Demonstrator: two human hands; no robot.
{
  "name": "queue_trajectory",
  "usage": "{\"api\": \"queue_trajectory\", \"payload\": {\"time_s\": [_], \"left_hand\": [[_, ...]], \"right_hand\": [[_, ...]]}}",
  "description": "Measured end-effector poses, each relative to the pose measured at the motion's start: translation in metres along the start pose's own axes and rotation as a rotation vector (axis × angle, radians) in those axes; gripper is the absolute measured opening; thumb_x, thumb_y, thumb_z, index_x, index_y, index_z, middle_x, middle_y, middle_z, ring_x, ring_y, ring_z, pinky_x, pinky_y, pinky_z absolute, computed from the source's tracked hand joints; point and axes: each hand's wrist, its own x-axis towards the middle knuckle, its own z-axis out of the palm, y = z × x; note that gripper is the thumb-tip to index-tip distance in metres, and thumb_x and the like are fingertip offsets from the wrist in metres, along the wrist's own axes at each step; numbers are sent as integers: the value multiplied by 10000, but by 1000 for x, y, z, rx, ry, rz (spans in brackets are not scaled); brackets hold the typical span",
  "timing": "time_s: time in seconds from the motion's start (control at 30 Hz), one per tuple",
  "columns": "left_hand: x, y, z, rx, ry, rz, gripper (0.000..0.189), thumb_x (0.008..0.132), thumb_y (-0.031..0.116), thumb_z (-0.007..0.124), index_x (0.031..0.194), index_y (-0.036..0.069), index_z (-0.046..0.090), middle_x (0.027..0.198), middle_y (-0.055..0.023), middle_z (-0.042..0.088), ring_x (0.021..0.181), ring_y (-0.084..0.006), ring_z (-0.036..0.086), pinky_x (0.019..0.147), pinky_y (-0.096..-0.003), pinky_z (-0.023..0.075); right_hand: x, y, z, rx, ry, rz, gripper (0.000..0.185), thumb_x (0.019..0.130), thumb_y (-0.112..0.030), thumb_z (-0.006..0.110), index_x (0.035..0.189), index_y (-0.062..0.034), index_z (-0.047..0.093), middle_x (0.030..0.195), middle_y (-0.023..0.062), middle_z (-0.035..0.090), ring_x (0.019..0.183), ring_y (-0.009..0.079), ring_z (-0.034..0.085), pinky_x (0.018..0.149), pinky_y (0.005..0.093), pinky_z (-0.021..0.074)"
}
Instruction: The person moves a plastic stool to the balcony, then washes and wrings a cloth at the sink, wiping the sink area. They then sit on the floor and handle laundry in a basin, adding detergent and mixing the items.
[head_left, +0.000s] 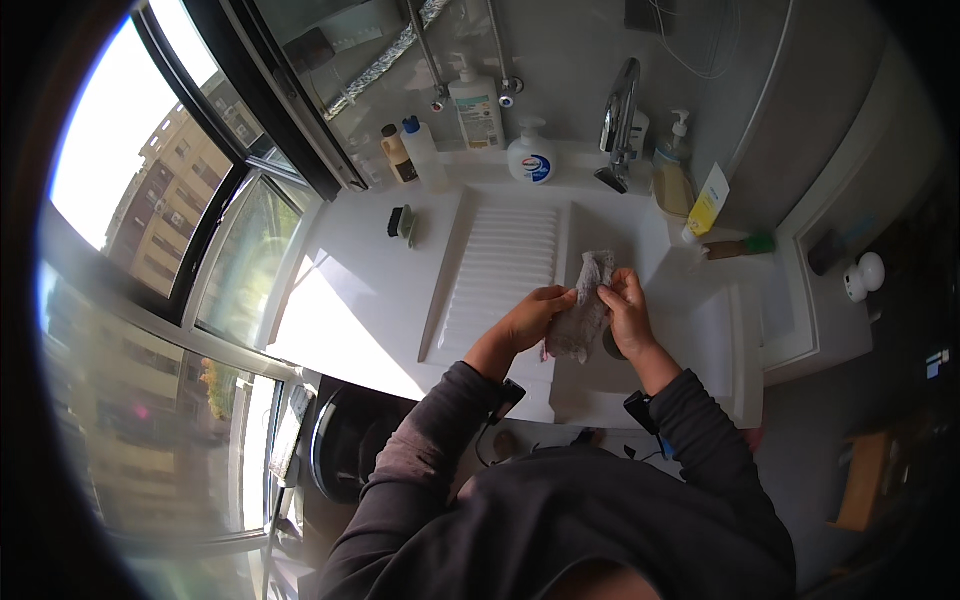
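A crumpled greyish cloth (581, 330) hangs between my two hands, over the left side of the white sink basin (694, 330). My left hand (534, 319) pinches its left edge between thumb and fingers. On the other side, my right hand (628, 311) grips the cloth with thumb and fingertips. Its upper end sticks up past my fingers, and the lower part droops beneath them. Behind the cloth, the dark drain (615, 345) is partly hidden. A ribbed washboard (510, 255) built into the sink top lies just left of the basin.
A chrome faucet (621, 127) rises behind the basin. Along the back ledge stand a white pump bottle (532, 154), a larger pump bottle (477, 112) and a clear blue-capped bottle (424, 154). A small scrub brush (402, 225) rests on the left counter. A yellow-and-white tube (706, 202) leans at right.
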Motion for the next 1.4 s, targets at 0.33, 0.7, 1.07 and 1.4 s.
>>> {"api": "queue_trajectory", "payload": {"time_s": [0.33,0.7,1.07,1.4], "left_hand": [[-23,-3,-69,192,241,172,130,935,195,562,934,80,501,909,-51,588,836,-167,580,744,-307,477],[-28,-9,-90,152,183,207,129,927,179,573,919,51,579,852,-36,636,788,-141,613,747,-293,499],[-41,2,-78,344,434,457,218,904,205,628,948,12,534,771,-52,601,723,-104,588,583,-239,478],[-22,-6,-95,441,323,551,215,884,33,598,973,63,404,774,-28,528,737,-89,513,637,-237,420]], "right_hand": [[-1,19,47,-358,22,-201,140,870,-34,591,979,-58,507,866,-20,506,772,58,475,703,217,400],[-6,14,96,-211,19,-22,149,914,10,494,1050,-50,511,904,12,608,806,59,541,700,218,436],[-13,-6,123,-880,118,-585,114,841,1,585,929,-37,523,754,121,624,713,295,655,638,323,501],[-17,-18,122,-772,-8,-477,81,843,36,550,901,-18,538,752,88,602,684,179,608,658,266,473]]}}
